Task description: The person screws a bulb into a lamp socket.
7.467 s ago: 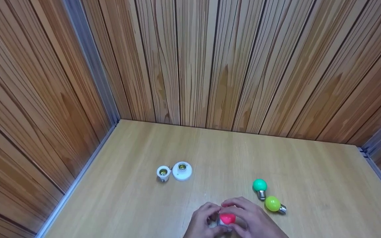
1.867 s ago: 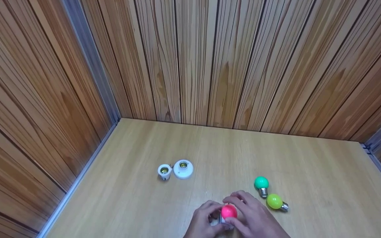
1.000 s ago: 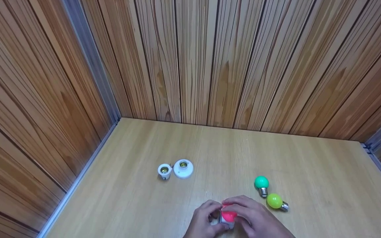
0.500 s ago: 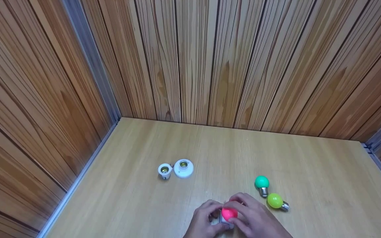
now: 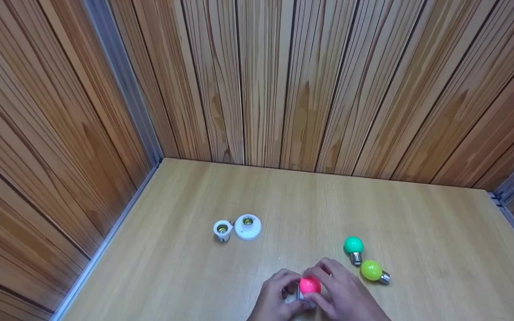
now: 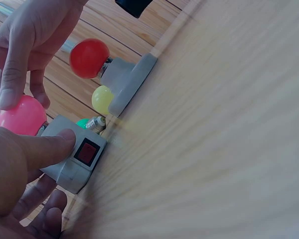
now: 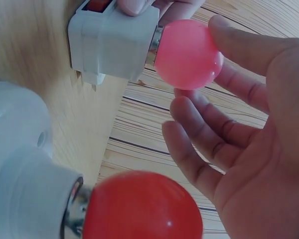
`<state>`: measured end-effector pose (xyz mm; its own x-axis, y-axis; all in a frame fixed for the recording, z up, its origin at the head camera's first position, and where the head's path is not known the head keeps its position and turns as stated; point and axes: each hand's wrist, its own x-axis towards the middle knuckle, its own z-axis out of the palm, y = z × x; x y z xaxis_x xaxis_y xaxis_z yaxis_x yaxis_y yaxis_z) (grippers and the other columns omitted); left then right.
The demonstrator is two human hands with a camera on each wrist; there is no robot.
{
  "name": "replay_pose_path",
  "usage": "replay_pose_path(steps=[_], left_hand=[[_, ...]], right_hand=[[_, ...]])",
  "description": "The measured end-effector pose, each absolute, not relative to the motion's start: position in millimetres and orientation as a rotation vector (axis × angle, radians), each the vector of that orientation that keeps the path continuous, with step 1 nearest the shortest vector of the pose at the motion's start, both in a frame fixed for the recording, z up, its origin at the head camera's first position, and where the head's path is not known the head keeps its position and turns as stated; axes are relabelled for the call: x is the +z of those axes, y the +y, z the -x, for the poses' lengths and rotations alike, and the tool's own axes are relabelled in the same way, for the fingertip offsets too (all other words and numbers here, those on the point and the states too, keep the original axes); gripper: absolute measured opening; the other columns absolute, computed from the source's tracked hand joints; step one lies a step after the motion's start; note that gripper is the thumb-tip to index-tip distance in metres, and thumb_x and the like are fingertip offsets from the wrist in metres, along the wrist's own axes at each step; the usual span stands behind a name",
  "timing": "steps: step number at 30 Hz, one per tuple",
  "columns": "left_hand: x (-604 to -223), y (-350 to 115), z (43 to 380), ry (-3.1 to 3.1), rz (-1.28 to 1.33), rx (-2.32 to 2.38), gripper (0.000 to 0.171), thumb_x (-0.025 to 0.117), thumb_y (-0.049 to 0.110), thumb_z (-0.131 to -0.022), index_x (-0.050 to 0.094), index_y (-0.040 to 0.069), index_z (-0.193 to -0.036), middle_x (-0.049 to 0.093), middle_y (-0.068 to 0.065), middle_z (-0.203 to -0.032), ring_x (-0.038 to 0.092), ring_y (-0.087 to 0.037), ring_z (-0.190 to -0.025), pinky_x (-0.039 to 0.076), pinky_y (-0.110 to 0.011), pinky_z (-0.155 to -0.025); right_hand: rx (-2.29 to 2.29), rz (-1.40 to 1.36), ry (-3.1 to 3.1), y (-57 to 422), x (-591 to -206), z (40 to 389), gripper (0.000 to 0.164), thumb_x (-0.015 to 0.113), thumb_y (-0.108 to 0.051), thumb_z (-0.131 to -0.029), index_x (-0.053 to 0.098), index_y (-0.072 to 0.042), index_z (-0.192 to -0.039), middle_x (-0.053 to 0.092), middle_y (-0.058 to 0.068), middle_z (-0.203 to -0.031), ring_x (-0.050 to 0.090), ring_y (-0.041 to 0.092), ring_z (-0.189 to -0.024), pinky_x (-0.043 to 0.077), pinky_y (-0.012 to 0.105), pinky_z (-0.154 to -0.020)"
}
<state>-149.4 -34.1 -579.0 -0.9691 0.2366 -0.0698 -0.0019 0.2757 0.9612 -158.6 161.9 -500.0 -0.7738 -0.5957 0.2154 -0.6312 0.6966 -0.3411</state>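
Observation:
Near the front edge of the head view, my left hand [image 5: 275, 298] grips a white lamp socket with a red switch [image 7: 114, 42], its thumb lying along the socket's side in the left wrist view. A pink bulb [image 5: 310, 286] sits in that socket, a short band of its metal cap showing between glass and housing. My right hand [image 5: 345, 292] pinches the pink bulb between thumb and index finger; the other fingers are loosely bent beneath it in the right wrist view. The socket stands on the table.
A red bulb [image 7: 142, 206] in a round white holder [image 6: 134, 82] stands close by, outside the head view. A green bulb [image 5: 354, 245] and a yellow bulb [image 5: 371, 270] lie to the right. Farther back left are a small white socket [image 5: 222, 229] and a round-based one [image 5: 248, 227].
My right hand's fingers covered the top of the pink bulb a second ago; now they have drawn back to its right side, baring more of it. My left hand keeps its grip on the socket.

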Motion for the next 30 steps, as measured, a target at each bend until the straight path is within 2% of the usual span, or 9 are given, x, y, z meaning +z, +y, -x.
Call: replay_pose_path(steps=[3,8,14,18,24,30], left_hand=[[-579,-35,150,2.348,-0.225,1.765,0.036,0.082,0.041,-0.077,0.069,0.038,-0.111,0.064,0.015,-0.102,0.058,-0.002,-0.09,0.045,-0.016,-0.079],[-580,-34,149,2.378,-0.251,1.767,0.039,0.083,0.04,-0.077,0.07,0.035,-0.113,0.064,0.014,-0.102,0.057,-0.001,-0.088,0.045,-0.015,-0.077],[-580,-35,150,2.355,-0.219,1.762,0.041,0.084,0.038,-0.076,0.069,0.037,-0.114,0.063,0.016,-0.102,0.057,-0.002,-0.089,0.045,-0.016,-0.078],[-580,-35,151,2.353,-0.217,1.767,0.042,0.084,0.037,-0.075,0.069,0.037,-0.114,0.063,0.016,-0.102,0.057,-0.003,-0.089,0.045,-0.017,-0.078],[-581,-36,150,2.298,-0.225,1.78,0.042,0.082,0.041,-0.076,0.067,0.04,-0.115,0.064,0.015,-0.103,0.059,-0.003,-0.092,0.046,-0.017,-0.08],[-582,-35,150,2.293,-0.237,1.793,0.041,0.082,0.041,-0.076,0.068,0.039,-0.114,0.064,0.015,-0.103,0.058,-0.002,-0.091,0.045,-0.017,-0.08]], right_hand=[[0.584,-1.0,-2.805,161,-500,158,0.034,0.065,-0.053,-0.09,0.066,-0.025,-0.111,0.057,-0.01,-0.101,0.049,-0.001,-0.085,0.049,0.019,-0.071],[0.591,-0.996,-2.741,162,-502,157,0.031,0.068,-0.049,-0.089,0.066,-0.027,-0.111,0.058,-0.011,-0.1,0.05,-0.001,-0.084,0.049,0.019,-0.07],[0.751,-0.977,-2.755,170,-501,162,0.029,0.063,-0.049,-0.092,0.063,-0.036,-0.117,0.059,-0.023,-0.113,0.057,0.001,-0.101,0.057,0.027,-0.085],[0.788,-1.031,-2.71,176,-504,165,0.032,0.066,-0.043,-0.092,0.062,-0.038,-0.123,0.059,-0.025,-0.122,0.06,0.003,-0.111,0.057,0.03,-0.093],[0.809,-1.161,-2.713,178,-507,164,0.034,0.065,-0.037,-0.094,0.061,-0.038,-0.128,0.061,-0.019,-0.131,0.062,0.008,-0.118,0.056,0.033,-0.096],[0.87,-1.258,-2.679,178,-507,165,0.045,0.074,-0.014,-0.086,0.064,-0.035,-0.125,0.064,-0.014,-0.129,0.063,0.008,-0.115,0.056,0.027,-0.095]])
